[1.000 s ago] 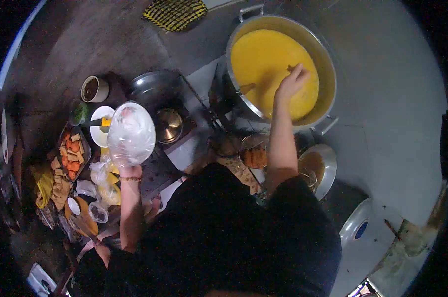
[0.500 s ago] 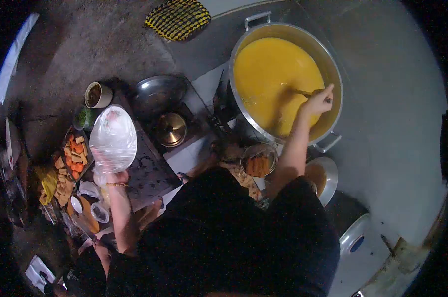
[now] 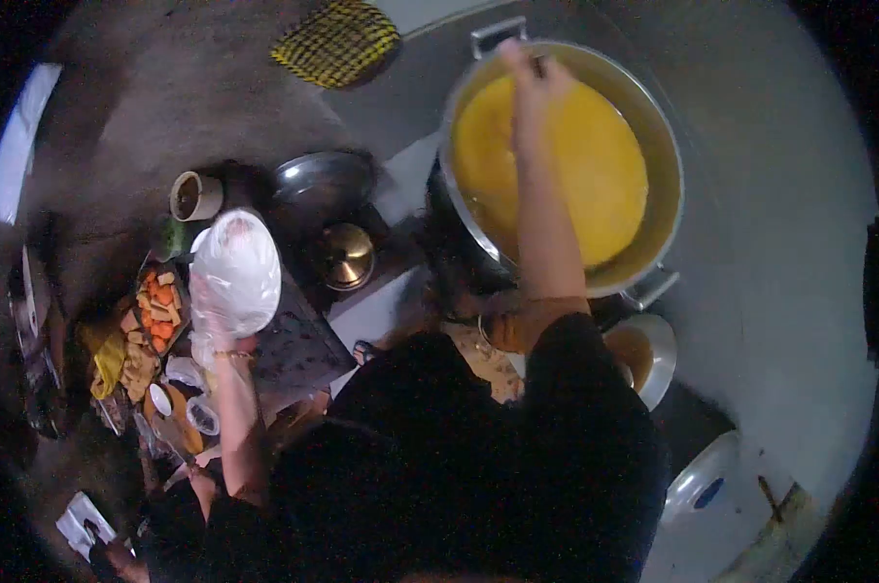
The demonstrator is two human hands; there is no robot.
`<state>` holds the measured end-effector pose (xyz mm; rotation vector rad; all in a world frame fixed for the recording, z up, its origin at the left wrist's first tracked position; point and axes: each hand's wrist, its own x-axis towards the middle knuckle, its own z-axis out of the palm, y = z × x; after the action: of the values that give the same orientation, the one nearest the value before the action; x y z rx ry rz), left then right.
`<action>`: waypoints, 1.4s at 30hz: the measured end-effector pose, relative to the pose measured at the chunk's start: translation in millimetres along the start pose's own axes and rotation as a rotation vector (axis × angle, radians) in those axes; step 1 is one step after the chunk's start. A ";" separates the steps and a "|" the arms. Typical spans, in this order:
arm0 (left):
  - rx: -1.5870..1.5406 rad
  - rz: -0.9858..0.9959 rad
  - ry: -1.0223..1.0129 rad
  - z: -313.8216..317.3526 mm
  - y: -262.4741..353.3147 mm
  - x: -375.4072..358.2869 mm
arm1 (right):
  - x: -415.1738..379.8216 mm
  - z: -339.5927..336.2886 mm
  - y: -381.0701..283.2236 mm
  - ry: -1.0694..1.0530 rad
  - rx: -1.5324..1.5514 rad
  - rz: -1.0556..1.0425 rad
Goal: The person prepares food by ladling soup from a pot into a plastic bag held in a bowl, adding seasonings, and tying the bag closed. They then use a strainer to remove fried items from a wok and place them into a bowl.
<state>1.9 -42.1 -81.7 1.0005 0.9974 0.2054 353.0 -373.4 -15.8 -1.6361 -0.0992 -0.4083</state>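
A large metal pot holds yellow soup. Over its far left part is my right hand, blurred by motion and closed round a ladle's dark handle; the ladle's head is hidden. My left hand grips the near end of a white oval bowl wrapped in a clear plastic bag, which hangs in the air above the dark table.
Left of the bowl lie a tray of orange and tan chunks, a cup of dark sauce and a yellow cloth. A gold lidded pot and a metal pan stand between bowl and soup. Another person's hand is lower left.
My right hand has swept with the ladle from the pot's right side to its far left side. My left hand still holds the wrapped bowl, little changed.
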 end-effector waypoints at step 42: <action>0.135 0.084 -0.355 239.8 26.9 125.5 | -167.7 -141.5 -218.3 -0.724 0.052 -0.882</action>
<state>266.7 -102.1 -98.3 1.1560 0.6520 0.0268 101.8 -457.2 144.6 -1.5484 -1.3902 -0.4376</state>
